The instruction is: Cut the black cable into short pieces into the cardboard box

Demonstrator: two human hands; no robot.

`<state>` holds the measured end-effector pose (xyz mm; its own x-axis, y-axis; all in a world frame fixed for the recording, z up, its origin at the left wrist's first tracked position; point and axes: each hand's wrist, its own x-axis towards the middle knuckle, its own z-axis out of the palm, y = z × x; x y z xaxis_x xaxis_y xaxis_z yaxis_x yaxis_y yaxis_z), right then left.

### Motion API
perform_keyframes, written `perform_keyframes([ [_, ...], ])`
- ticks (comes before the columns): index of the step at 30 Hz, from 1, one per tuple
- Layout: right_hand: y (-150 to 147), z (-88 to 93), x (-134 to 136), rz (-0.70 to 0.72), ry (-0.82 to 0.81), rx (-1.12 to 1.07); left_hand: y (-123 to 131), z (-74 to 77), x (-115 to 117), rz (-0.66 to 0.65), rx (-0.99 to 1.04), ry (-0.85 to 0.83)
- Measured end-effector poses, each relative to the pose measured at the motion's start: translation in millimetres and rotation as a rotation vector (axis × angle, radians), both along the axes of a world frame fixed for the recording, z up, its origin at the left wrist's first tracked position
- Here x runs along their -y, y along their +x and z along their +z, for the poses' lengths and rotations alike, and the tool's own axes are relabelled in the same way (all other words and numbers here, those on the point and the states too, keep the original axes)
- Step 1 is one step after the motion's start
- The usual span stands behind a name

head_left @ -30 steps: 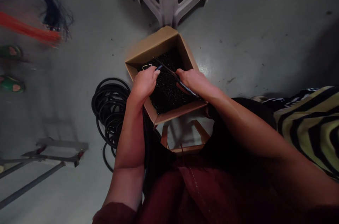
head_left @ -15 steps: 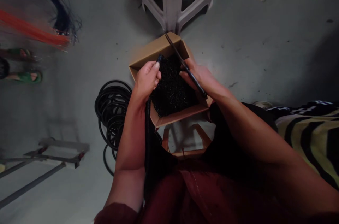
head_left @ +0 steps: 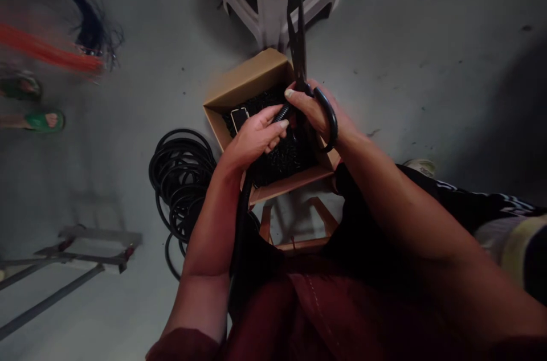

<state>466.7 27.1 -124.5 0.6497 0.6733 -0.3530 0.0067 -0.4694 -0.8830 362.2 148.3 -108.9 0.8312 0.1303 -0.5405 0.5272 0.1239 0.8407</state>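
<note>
**Left hand (head_left: 256, 139) clenching a black corrugated tube (head_left: 280, 117), right hand (head_left: 314, 113) grasping black-handled scissors (head_left: 298, 42)**

Far left, green sandals (head_left: 45, 120) on a nearby person's feet are resting on the grey concrete floor (head_left: 384, 65), below a blurred orange bundle (head_left: 47, 50) and a dark blue coil (head_left: 90, 33). A metal rack (head_left: 94, 238) is lying at lower left, and a coil of black hose (head_left: 179, 179) is sitting beside the cardboard box (head_left: 243, 79). The left hand is closing its fingers around the tube, whose end is pointing toward the right hand, while a length of it is hanging down past the wrist. The box is resting on a wooden stool (head_left: 307, 224), holding a heap of small black pieces (head_left: 282, 159) and a small dark rectangular tag (head_left: 240, 119), any marking on it being too dim to read. The right hand is gripping the scissors just above the box, with the blades pointing upward and forward toward a white plastic stool (head_left: 256, 2). Far right, striped cloth (head_left: 517, 253) is lying beside the person's dark red shirt (head_left: 342, 315). No writing is legible.
</note>
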Motion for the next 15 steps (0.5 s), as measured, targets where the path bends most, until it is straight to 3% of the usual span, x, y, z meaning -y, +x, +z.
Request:
perform_keyframes([
  [8,2,5.8,0,0.049,-0.266,0.353,0,-3.7,12,0.003,-0.003,-0.221],
  [11,3,5.0,1,0.053,-0.280,0.395,0,-6.5,16,0.030,-0.007,-0.248],
  [15,11,3.1,8,-0.042,-0.185,0.451,2,-6.6,23,0.108,-0.009,-0.308],
])
